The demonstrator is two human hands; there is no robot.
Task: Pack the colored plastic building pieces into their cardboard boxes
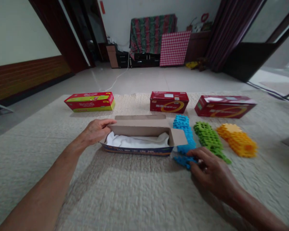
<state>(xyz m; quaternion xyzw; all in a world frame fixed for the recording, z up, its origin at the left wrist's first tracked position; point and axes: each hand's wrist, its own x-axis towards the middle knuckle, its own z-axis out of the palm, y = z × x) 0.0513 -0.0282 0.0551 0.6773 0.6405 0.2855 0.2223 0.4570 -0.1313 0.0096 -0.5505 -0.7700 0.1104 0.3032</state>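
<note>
An open cardboard box [144, 131] lies on the beige rug in front of me, with white cloth [137, 140] inside it. My left hand [96, 131] rests on the box's left end, fingers curled over its edge. My right hand [210, 175] reaches the near end of a row of blue plastic pieces [184, 134] just right of the box, fingertips closed on the nearest blue piece. A row of green pieces [208, 136] and a stack of yellow-orange pieces [238, 139] lie further right.
Three closed red boxes stand in a line beyond: one at the left [90, 101], one in the middle [169, 101], one at the right [223, 106]. The rug [135, 199] covers a tiled floor. Furniture and a red checked panel [174, 48] stand far back.
</note>
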